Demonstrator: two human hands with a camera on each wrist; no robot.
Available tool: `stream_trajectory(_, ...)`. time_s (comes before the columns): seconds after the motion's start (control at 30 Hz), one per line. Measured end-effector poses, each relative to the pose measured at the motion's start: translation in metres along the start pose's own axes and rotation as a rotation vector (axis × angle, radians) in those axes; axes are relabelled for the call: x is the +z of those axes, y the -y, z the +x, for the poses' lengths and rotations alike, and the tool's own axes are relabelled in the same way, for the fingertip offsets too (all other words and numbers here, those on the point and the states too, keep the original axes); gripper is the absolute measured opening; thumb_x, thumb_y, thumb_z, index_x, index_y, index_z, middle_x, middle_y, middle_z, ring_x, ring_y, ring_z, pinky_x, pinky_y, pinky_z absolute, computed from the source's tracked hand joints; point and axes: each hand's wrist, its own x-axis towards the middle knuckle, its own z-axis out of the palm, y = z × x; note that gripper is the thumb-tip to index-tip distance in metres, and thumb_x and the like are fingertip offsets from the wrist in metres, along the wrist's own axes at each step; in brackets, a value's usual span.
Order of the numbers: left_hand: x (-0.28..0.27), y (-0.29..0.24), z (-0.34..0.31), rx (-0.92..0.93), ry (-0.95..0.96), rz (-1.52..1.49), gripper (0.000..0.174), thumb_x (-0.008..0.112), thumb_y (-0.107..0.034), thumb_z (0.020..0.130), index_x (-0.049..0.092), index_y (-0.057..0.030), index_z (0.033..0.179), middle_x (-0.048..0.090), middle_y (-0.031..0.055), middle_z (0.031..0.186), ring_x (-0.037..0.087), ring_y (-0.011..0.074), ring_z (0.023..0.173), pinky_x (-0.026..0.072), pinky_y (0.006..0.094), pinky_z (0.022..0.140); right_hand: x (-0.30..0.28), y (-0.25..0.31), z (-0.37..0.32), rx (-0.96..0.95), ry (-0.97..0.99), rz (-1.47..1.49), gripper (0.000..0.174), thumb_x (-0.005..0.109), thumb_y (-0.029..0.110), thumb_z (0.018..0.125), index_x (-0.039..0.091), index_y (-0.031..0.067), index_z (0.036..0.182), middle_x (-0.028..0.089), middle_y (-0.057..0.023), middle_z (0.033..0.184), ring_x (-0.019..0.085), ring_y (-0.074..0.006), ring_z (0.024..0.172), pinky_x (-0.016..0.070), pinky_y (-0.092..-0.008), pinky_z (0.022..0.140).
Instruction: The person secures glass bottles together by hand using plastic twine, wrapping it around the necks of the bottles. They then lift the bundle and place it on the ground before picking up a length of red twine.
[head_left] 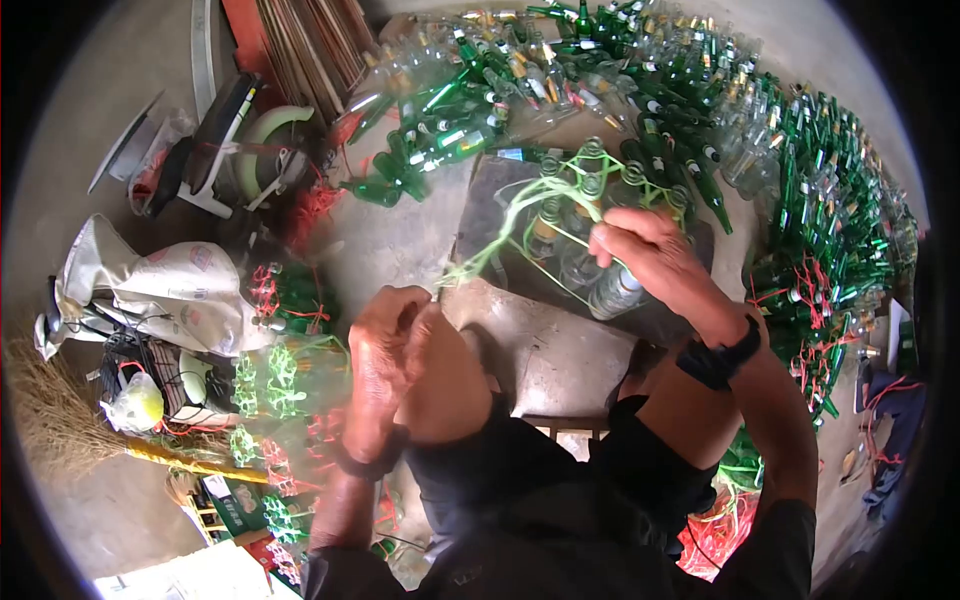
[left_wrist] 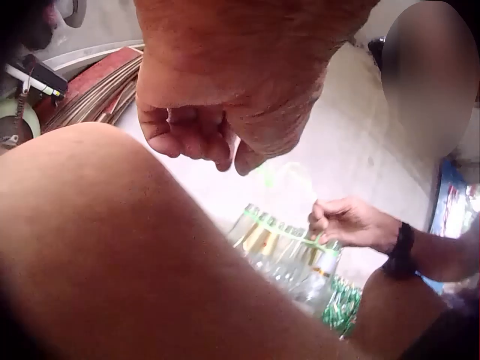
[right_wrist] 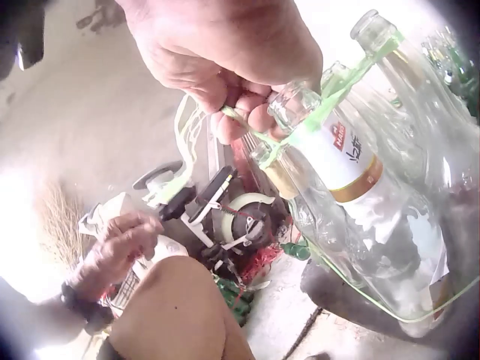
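Observation:
A cluster of clear glass bottles [head_left: 612,296] stands upright on a dark mat between the person's knees, with pale green plastic twine [head_left: 519,212] looped around the necks. Beside a front neck the right hand [head_left: 655,257] pinches the twine between curled fingers, and in the right wrist view a labelled bottle [right_wrist: 351,154] stands right under it. The left hand [head_left: 387,338] is above the left knee, its thumb and fingers pinched together at the end of the loose twine strands. In the left wrist view those fingertips [left_wrist: 223,161] are curled inward. A lower strand [right_wrist: 390,311] circles the bottles' bodies.
A big heap of green and clear bottles [head_left: 800,190] curves around the back and right. At left are bottle bundles tied with green and red twine [head_left: 285,380], a white woven sack [head_left: 180,290] and a straw broom [head_left: 60,410]. Flattened cardboard [head_left: 315,55] leans behind.

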Motion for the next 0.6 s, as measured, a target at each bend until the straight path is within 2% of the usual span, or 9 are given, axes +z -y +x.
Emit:
stream_trajectory(0.07, -0.007, 0.02, 0.007, 0.17, 0.181, 0.231, 0.014, 0.074, -0.003, 0.091, 0.07, 0.0005, 0.105, 0.068, 0.0095, 0.086, 0.06, 0.0177, 0.073, 0.0492, 0.0316, 0.068, -0.003, -0.008, 0.002, 0.021, 0.026, -0.003, 0.032, 0.057, 0.025, 0.106, 0.07, 0.0003, 0.091, 0.067, -0.0039, 0.078, 0.062, -0.011, 0.072, 0.0469, -0.0286, 0.065)
stream_trajectory(0.1, -0.008, 0.035, 0.009, 0.215, 0.233, 0.33, 0.019, 0.076, -0.005, 0.085, 0.072, -0.0035, 0.103, 0.068, 0.0132, 0.093, 0.065, 0.0292, 0.086, 0.0516, 0.0399, 0.075, -0.004, -0.009, 0.001, 0.009, 0.014, 0.004, 0.031, 0.057, 0.024, 0.106, 0.07, 0.0006, 0.091, 0.067, -0.0044, 0.078, 0.063, -0.0117, 0.073, 0.0473, -0.0286, 0.065)
stream_trajectory(0.13, -0.012, 0.044, 0.009, 0.203, 0.234, 0.328, 0.019, 0.076, -0.005, 0.085, 0.072, -0.0035, 0.103, 0.068, 0.0132, 0.093, 0.065, 0.0292, 0.086, 0.0516, 0.0399, 0.075, -0.004, -0.008, 0.0, 0.003, 0.003, 0.014, 0.03, 0.057, 0.023, 0.106, 0.07, 0.0009, 0.091, 0.068, -0.0049, 0.078, 0.064, -0.0123, 0.073, 0.0477, -0.0287, 0.065)
stream_trajectory(0.2, -0.019, 0.053, 0.01, 0.38, 0.351, 0.439, 0.022, 0.081, -0.013, 0.08, 0.073, -0.0072, 0.1, 0.069, 0.0128, 0.094, 0.067, 0.0347, 0.088, 0.053, 0.0448, 0.079, -0.009, 0.005, -0.002, 0.124, 0.036, 0.01, 0.025, 0.06, 0.018, 0.103, 0.067, -0.0014, 0.088, 0.066, -0.0069, 0.08, 0.065, -0.0166, 0.08, 0.0491, -0.032, 0.068)
stream_trajectory(0.27, -0.028, 0.053, 0.017, 0.48, 0.509, 0.531, 0.031, 0.081, -0.027, 0.083, 0.074, -0.0016, 0.098, 0.071, 0.0134, 0.1, 0.068, 0.0276, 0.098, 0.0555, 0.0396, 0.084, 0.008, -0.011, -0.023, -0.466, -0.291, -0.629, 0.021, 0.069, 0.021, 0.095, 0.067, -0.0003, 0.094, 0.065, -0.008, 0.08, 0.067, -0.0231, 0.079, 0.0495, -0.0352, 0.064)
stream_trajectory(0.3, -0.022, 0.059, 0.017, 0.468, 0.513, 0.525, 0.031, 0.081, -0.027, 0.083, 0.074, -0.0016, 0.098, 0.071, 0.0134, 0.1, 0.068, 0.0276, 0.098, 0.0555, 0.0396, 0.084, 0.006, -0.014, -0.031, -0.378, -0.217, -0.479, 0.014, 0.069, 0.014, 0.088, 0.066, 0.0005, 0.087, 0.065, -0.008, 0.077, 0.066, -0.027, 0.075, 0.0503, -0.0352, 0.064)
stream_trajectory(0.33, -0.013, 0.066, 0.019, 0.641, 0.392, 0.44, 0.026, 0.083, -0.024, 0.081, 0.074, -0.0067, 0.099, 0.072, 0.0098, 0.102, 0.07, 0.0273, 0.098, 0.0568, 0.0419, 0.084, -0.002, -0.013, -0.031, -0.291, -0.146, -0.332, 0.008, 0.07, 0.008, 0.08, 0.065, 0.0013, 0.081, 0.065, -0.008, 0.075, 0.066, -0.0309, 0.072, 0.0512, -0.0351, 0.065)
stream_trajectory(0.4, 0.003, 0.078, 0.031, 0.854, 0.238, 0.278, 0.024, 0.084, -0.02, 0.08, 0.075, -0.0118, 0.1, 0.074, 0.006, 0.104, 0.071, 0.0264, 0.097, 0.0582, 0.0439, 0.083, -0.012, -0.011, -0.021, -0.177, -0.021, -0.116, 0.008, 0.07, 0.007, 0.081, 0.066, 0.0006, 0.083, 0.065, -0.0098, 0.078, 0.065, -0.0319, 0.073, 0.0509, -0.0373, 0.065)
stream_trajectory(0.6, 0.01, 0.076, 0.071, 0.676, 0.404, 0.148, 0.024, 0.082, -0.02, 0.084, 0.073, -0.0122, 0.105, 0.072, 0.005, 0.106, 0.071, 0.0228, 0.097, 0.0588, 0.0417, 0.082, -0.029, -0.008, 0.011, 0.0, 0.192, 0.287, 0.01, 0.07, 0.005, 0.081, 0.067, -0.0014, 0.089, 0.065, -0.0154, 0.086, 0.064, -0.0349, 0.075, 0.0501, -0.0441, 0.067)
